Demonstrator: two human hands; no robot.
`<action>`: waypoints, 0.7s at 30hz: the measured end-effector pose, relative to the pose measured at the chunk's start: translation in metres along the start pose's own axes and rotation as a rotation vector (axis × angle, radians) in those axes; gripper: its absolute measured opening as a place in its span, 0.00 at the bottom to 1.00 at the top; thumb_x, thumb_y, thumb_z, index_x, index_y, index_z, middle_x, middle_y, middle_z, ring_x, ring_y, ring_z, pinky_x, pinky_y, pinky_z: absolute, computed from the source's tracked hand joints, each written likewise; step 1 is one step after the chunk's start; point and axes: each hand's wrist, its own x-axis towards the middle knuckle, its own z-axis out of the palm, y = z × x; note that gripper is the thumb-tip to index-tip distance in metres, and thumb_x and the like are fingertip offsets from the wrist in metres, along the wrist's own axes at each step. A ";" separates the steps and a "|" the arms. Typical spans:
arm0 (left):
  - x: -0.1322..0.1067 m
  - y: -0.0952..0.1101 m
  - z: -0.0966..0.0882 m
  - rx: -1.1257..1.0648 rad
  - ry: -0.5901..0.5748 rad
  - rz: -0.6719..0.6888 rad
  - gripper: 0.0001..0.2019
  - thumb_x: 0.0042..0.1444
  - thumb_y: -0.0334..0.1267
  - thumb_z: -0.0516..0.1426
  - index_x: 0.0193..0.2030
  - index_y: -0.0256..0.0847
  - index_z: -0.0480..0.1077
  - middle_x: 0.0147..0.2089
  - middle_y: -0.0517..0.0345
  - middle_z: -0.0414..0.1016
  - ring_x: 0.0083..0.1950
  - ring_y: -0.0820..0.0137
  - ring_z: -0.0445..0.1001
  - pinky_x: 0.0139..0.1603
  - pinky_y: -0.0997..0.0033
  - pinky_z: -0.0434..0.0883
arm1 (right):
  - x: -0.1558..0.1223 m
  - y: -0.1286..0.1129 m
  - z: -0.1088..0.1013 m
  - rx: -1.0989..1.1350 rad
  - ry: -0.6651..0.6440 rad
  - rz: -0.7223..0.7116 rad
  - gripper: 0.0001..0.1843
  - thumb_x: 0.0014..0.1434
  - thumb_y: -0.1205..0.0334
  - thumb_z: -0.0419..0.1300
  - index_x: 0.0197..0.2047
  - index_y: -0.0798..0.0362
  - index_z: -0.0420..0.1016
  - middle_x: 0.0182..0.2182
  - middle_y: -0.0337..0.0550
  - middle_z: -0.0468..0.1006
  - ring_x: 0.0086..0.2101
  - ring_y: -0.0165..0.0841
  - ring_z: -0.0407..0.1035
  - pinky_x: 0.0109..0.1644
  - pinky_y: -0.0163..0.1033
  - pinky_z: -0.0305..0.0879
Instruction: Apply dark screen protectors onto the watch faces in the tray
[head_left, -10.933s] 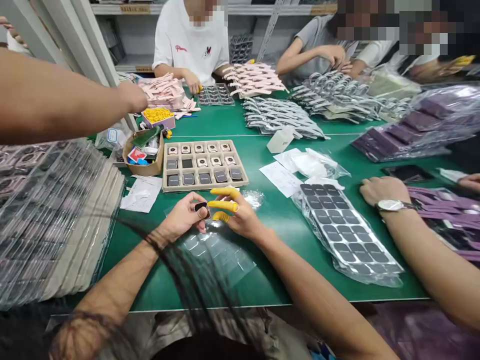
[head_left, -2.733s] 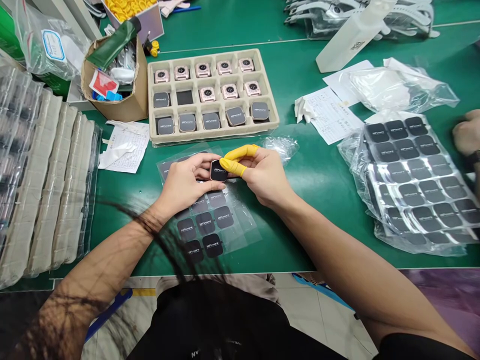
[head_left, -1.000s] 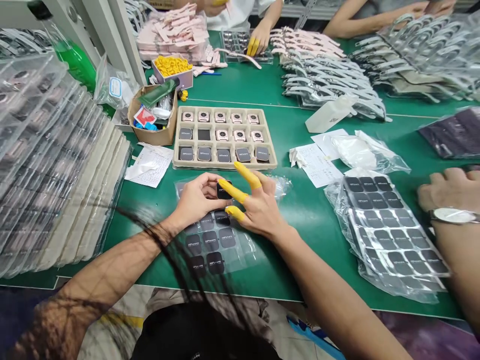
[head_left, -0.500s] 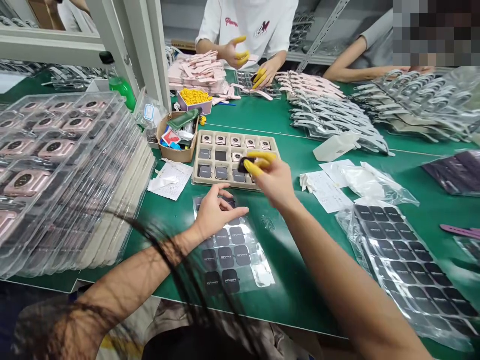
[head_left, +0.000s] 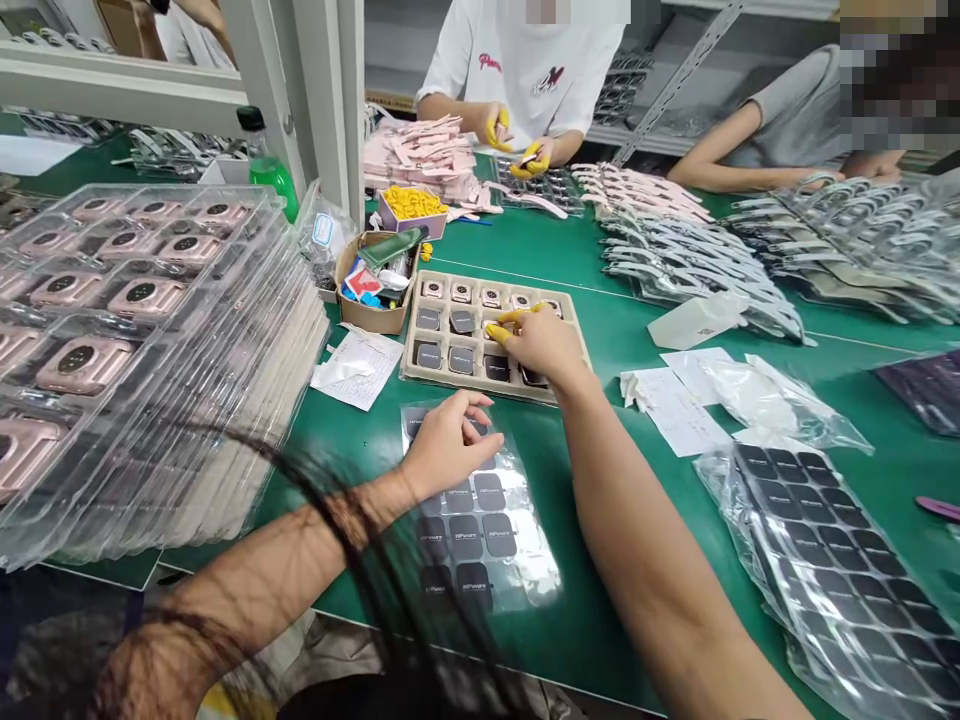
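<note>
My right hand (head_left: 541,345), with yellow finger cots on its fingertips, reaches over the beige pulp tray (head_left: 450,382). Its fingers are pinched down into a cell of the middle row. The small dark watch case they carry is mostly hidden under them. The tray holds pink-backed cases in its far row and dark-faced ones nearer me. My left hand (head_left: 450,445) rests with loosely spread fingers on the top of a clear film sheet of black square stickers (head_left: 480,530), which lies in front of the tray.
Stacked clear trays of pink watch cases (head_left: 112,330) fill the left side. A cardboard tub (head_left: 371,315), a box of yellow finger cots (head_left: 409,205) and papers (head_left: 352,365) lie near the tray. Bagged sticker sheets (head_left: 817,550) are at the right. Strap piles (head_left: 690,265) and co-workers are across the table.
My right hand has carried the watch case from in front of me down into the tray. My left hand let go of it and settled on the sticker sheet. My head has lifted.
</note>
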 end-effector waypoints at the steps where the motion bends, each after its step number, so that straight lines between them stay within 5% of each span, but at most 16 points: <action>1: 0.000 0.000 0.000 0.002 0.000 0.001 0.17 0.58 0.33 0.68 0.53 0.42 0.74 0.36 0.62 0.79 0.34 0.70 0.80 0.44 0.66 0.74 | 0.003 -0.001 0.000 0.058 0.006 -0.010 0.17 0.66 0.51 0.68 0.46 0.58 0.86 0.47 0.63 0.82 0.50 0.53 0.77 0.55 0.52 0.70; 6: 0.001 0.001 -0.001 -0.041 -0.021 -0.023 0.16 0.59 0.32 0.67 0.53 0.41 0.73 0.37 0.61 0.77 0.31 0.74 0.75 0.41 0.67 0.71 | -0.006 -0.006 -0.004 0.280 0.092 -0.054 0.12 0.62 0.60 0.70 0.47 0.56 0.82 0.43 0.56 0.86 0.43 0.44 0.78 0.54 0.49 0.70; 9: 0.002 -0.001 -0.002 -0.121 -0.045 -0.032 0.20 0.58 0.31 0.69 0.55 0.41 0.70 0.40 0.60 0.77 0.30 0.76 0.75 0.39 0.68 0.70 | -0.051 -0.002 -0.003 0.493 0.128 -0.067 0.14 0.61 0.54 0.70 0.47 0.53 0.82 0.46 0.53 0.88 0.41 0.41 0.80 0.52 0.48 0.76; 12: 0.003 -0.005 -0.001 -0.250 -0.040 -0.031 0.34 0.52 0.34 0.75 0.62 0.42 0.66 0.44 0.58 0.76 0.31 0.75 0.77 0.38 0.69 0.72 | -0.114 0.005 0.006 0.980 0.018 -0.110 0.19 0.50 0.47 0.79 0.40 0.46 0.85 0.44 0.46 0.89 0.43 0.44 0.83 0.54 0.52 0.81; 15: 0.002 -0.008 -0.001 -0.287 -0.052 -0.017 0.47 0.47 0.36 0.78 0.70 0.44 0.61 0.46 0.59 0.75 0.32 0.75 0.78 0.38 0.70 0.72 | -0.155 0.008 0.015 1.233 0.021 0.014 0.17 0.43 0.51 0.83 0.33 0.43 0.85 0.38 0.41 0.89 0.41 0.43 0.84 0.52 0.50 0.83; 18: 0.001 -0.008 -0.002 -0.245 -0.076 -0.006 0.47 0.50 0.35 0.77 0.72 0.43 0.59 0.45 0.61 0.74 0.33 0.75 0.78 0.39 0.71 0.73 | -0.160 0.005 0.017 1.349 0.038 0.173 0.28 0.34 0.58 0.86 0.41 0.41 0.86 0.41 0.36 0.88 0.36 0.37 0.84 0.47 0.45 0.83; 21: 0.001 -0.004 -0.003 -0.201 -0.082 0.005 0.46 0.49 0.32 0.77 0.72 0.41 0.61 0.41 0.64 0.72 0.33 0.76 0.78 0.39 0.73 0.73 | -0.154 0.004 0.014 1.327 -0.056 0.171 0.31 0.34 0.58 0.87 0.44 0.42 0.88 0.45 0.38 0.87 0.36 0.36 0.83 0.46 0.44 0.83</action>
